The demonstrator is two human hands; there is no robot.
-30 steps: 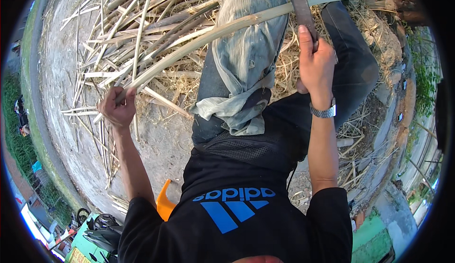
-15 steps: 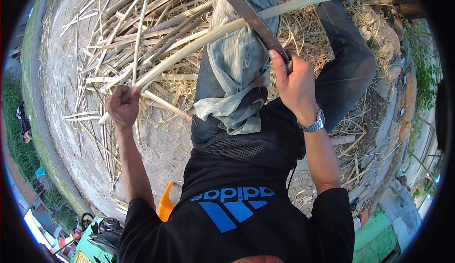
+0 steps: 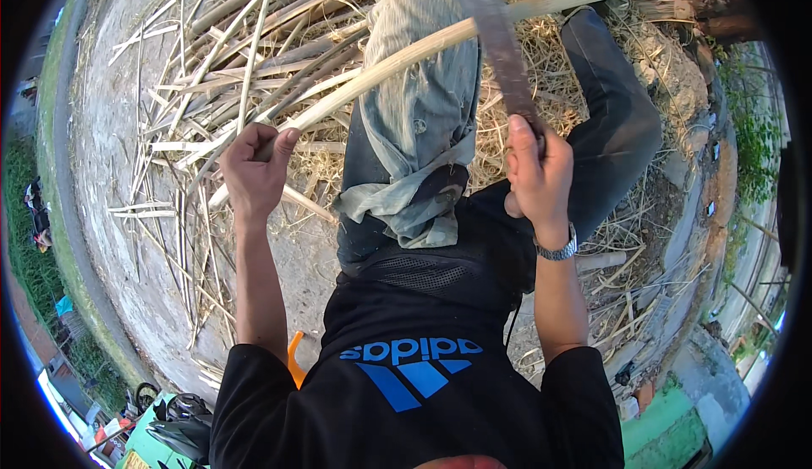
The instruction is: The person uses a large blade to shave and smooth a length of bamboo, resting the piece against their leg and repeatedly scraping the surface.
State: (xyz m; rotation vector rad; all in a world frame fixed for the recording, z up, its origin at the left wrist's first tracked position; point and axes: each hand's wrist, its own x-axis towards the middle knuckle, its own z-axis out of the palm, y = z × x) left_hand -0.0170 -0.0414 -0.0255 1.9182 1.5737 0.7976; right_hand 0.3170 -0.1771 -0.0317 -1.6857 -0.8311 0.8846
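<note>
A long pale bamboo strip [image 3: 397, 61] lies slantwise across the grey-green cloth [image 3: 420, 122] draped over my thigh. Its near end is in the closed fingers of my left hand [image 3: 256, 173]; its far end reaches the upper right, close to a brown log. My right hand [image 3: 543, 177] is wrapped around the handle end of a long dark machete [image 3: 506, 54]. The blade, smeared by motion, points away from me and crosses over the strip to the right of the cloth. Whether its edge touches the strip I cannot tell.
Many split strips [image 3: 254, 80] lie heaped on the ground to the left, with curly shavings [image 3: 529, 71] around my legs. Part of an orange object [image 3: 294, 361] shows beside my left side. A motorcycle [image 3: 182, 425] stands at lower left, the brown log [image 3: 710, 19] at upper right.
My left hand has moved right and slightly forward, pushing the strip toward the upper right. The machete has shifted right along the strip and points more straight ahead.
</note>
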